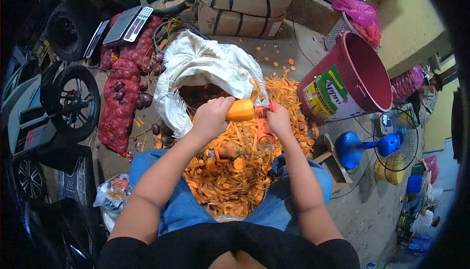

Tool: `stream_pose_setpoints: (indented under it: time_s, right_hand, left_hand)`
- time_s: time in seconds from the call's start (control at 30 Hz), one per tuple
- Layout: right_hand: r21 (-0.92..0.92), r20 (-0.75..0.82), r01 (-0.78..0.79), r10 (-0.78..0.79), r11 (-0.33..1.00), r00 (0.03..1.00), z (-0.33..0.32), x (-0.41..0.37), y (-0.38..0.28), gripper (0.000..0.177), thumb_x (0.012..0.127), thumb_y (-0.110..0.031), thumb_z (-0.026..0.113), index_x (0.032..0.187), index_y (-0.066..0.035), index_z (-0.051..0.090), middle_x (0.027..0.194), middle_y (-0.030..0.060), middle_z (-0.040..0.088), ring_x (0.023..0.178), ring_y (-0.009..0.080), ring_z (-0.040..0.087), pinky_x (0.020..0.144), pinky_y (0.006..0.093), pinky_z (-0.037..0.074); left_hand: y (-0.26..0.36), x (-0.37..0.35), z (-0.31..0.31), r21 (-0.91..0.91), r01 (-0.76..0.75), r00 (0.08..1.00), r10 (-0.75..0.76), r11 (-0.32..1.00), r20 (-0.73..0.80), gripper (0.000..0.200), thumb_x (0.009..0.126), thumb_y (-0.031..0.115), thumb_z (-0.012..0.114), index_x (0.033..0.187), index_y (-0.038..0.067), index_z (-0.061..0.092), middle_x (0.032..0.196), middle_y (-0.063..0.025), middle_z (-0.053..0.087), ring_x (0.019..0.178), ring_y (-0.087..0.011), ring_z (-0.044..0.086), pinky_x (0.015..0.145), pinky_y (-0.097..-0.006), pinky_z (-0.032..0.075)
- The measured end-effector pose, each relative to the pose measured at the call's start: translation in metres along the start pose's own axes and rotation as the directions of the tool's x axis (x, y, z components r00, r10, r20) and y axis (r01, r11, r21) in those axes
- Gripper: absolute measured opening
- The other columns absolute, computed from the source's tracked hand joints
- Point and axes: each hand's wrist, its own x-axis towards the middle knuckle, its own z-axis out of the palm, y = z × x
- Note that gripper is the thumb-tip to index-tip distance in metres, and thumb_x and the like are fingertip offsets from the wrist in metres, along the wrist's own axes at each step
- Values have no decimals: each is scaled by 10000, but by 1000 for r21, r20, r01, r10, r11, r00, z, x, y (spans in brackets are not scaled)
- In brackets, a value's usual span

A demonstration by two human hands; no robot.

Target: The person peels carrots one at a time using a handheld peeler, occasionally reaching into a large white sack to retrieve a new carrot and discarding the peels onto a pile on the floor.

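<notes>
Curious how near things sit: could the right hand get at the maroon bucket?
Likely yes: the maroon bucket stands near the right hand, with only peelings between, though that hand seems to hold a red tool.

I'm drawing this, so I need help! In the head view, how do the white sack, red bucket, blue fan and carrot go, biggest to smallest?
1. White sack and red bucket: too alike to rank
2. Blue fan
3. Carrot, partly covered by the left hand
</notes>
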Motion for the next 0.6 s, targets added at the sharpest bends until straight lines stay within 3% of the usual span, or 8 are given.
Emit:
stream_pose_setpoints:
  time_s: [0.17,0.23,0.27,0.33,0.37,0.47,0.53,0.6]
  right_hand:
    - [9,-37,71,-70,997,997,-22,-9,-21,207,758,-191,476,728,11,510,584,158,510,525,279,487,500,351,373]
    - [353,-85,57,-28,934,996,-25,-16,-32,233,794,-215,464,724,4,497,546,75,478,475,165,438,462,294,356]
    - [354,-87,55,-26,934,996,-26,-14,-28,233,794,-215,464,724,4,497,546,75,478,475,165,438,462,294,356]
    - [203,-438,315,-202,927,876,-27,-7,-19,225,814,-217,451,743,-7,492,543,7,424,496,76,377,456,240,330]
    - [388,-403,187,-17,902,915,-31,-4,-17,203,801,-205,477,723,-18,494,563,-21,418,521,61,381,469,224,322]
    - [540,-398,173,69,824,915,-49,5,-2,172,793,-188,496,723,-31,499,594,-39,425,546,54,376,482,215,317]
    - [468,-552,284,26,837,833,-67,12,9,136,781,-166,509,736,-39,512,637,-37,454,551,57,390,481,204,327]
    - [449,-662,345,47,824,748,-97,14,18,125,782,-151,499,792,-27,507,694,6,495,573,79,442,512,212,376]
  left_hand:
    - [-6,-2,12,61,73,994,-78,995,82,372,539,38,565,891,58,446,716,-85,511,680,-259,520,551,-343,427]
    - [-5,-4,17,71,79,988,-88,994,130,371,546,37,564,894,68,437,706,-85,509,667,-261,524,543,-347,431]
    - [-4,-3,19,70,78,987,-86,994,132,371,546,37,564,894,68,437,706,-85,509,667,-261,524,543,-347,431]
    - [-2,-3,22,65,67,978,-78,996,195,352,556,42,565,882,69,435,707,-93,514,665,-270,532,548,-363,431]
    - [-2,-4,23,65,67,977,-78,996,197,352,556,42,565,882,69,435,707,-93,514,665,-270,532,548,-363,431]
    - [0,-4,26,65,143,925,-157,988,347,316,593,62,560,884,71,436,743,-110,533,692,-274,544,566,-374,434]
    - [1,-6,23,168,206,713,-266,964,649,228,644,102,541,855,70,458,754,-123,548,736,-282,549,593,-380,436]
    - [-19,-31,54,187,112,731,-208,976,649,178,685,142,517,851,78,513,777,-96,575,764,-244,563,604,-350,447]
